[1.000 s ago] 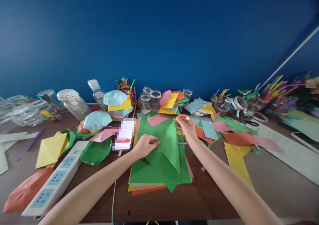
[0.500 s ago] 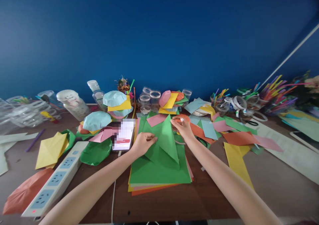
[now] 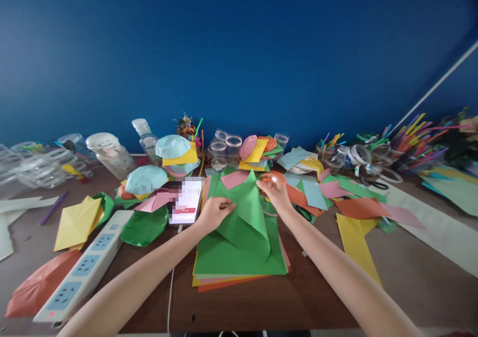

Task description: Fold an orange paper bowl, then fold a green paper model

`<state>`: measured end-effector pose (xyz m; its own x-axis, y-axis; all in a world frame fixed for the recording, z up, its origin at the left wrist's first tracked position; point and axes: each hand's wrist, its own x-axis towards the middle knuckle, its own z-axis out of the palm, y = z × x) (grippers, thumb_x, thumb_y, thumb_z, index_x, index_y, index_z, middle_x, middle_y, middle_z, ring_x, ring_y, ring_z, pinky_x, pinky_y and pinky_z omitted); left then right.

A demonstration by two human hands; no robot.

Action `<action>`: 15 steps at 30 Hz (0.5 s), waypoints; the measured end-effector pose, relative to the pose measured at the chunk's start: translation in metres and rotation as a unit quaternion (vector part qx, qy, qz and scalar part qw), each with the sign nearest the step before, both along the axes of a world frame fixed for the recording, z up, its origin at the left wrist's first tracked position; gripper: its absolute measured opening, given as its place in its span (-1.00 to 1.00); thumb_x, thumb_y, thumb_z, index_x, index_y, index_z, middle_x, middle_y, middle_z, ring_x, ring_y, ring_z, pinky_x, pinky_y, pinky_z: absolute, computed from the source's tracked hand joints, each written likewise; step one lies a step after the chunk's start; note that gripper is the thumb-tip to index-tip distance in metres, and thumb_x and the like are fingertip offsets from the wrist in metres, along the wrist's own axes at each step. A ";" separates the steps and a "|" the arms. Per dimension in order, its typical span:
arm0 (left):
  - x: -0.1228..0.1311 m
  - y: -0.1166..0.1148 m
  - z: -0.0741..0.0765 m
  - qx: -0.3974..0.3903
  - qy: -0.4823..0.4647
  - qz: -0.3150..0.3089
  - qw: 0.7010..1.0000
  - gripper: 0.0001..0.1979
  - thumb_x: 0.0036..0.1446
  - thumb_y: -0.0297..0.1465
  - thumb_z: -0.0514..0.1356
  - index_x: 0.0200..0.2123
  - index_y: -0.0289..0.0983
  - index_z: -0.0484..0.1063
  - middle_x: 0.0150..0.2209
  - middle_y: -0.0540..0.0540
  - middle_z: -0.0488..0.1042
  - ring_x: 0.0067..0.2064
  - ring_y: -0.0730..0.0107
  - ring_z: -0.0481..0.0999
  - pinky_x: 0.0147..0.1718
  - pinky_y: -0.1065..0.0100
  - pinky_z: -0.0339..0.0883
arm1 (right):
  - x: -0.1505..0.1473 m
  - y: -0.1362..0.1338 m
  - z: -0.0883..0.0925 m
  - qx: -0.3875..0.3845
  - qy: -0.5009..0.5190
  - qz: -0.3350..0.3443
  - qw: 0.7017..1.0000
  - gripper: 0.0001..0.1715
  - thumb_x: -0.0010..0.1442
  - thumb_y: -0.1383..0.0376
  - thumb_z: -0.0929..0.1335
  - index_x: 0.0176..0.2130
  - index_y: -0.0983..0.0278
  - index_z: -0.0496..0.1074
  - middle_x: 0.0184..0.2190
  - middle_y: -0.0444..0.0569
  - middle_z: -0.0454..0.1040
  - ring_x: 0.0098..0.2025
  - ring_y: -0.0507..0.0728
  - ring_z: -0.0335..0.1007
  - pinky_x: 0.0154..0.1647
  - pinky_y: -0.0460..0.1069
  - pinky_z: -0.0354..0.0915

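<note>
A green sheet of paper, partly folded, lies on a stack of coloured sheets in front of me. Its loose flap stands up in a point and curls along the right edge. My left hand is at the sheet's left side, fingers bent and pressed together on the paper. At the flap's right edge, near its top, is my right hand, thumb and fingers closed in a pinch; its fingertips partly hide the contact. Beside my left hand lies a lit phone with a cable.
A white power strip and folded paper shapes are on the left. Clear plastic cups stand along the blue wall. Paper scraps, scissors and coloured straws are on the right.
The green flap has loosened from a flat crease into a rounder curl, and its pointed top has shifted slightly left. Both hands have stayed almost in place.
</note>
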<state>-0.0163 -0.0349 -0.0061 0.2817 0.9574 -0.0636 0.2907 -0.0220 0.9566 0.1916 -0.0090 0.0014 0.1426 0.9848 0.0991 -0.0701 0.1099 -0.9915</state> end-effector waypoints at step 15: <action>0.001 -0.002 0.005 0.028 0.038 -0.058 0.997 -0.64 -0.03 -0.12 0.17 -0.44 -0.34 0.51 -0.44 -0.07 0.54 -0.34 0.23 0.48 -0.37 0.37 0.29 | 0.004 -0.002 0.003 0.047 -0.045 -0.068 0.996 -0.56 -0.16 0.11 0.47 -0.31 0.23 0.30 -0.59 -0.17 0.45 -0.60 0.03 0.32 -0.61 -0.10 0.17</action>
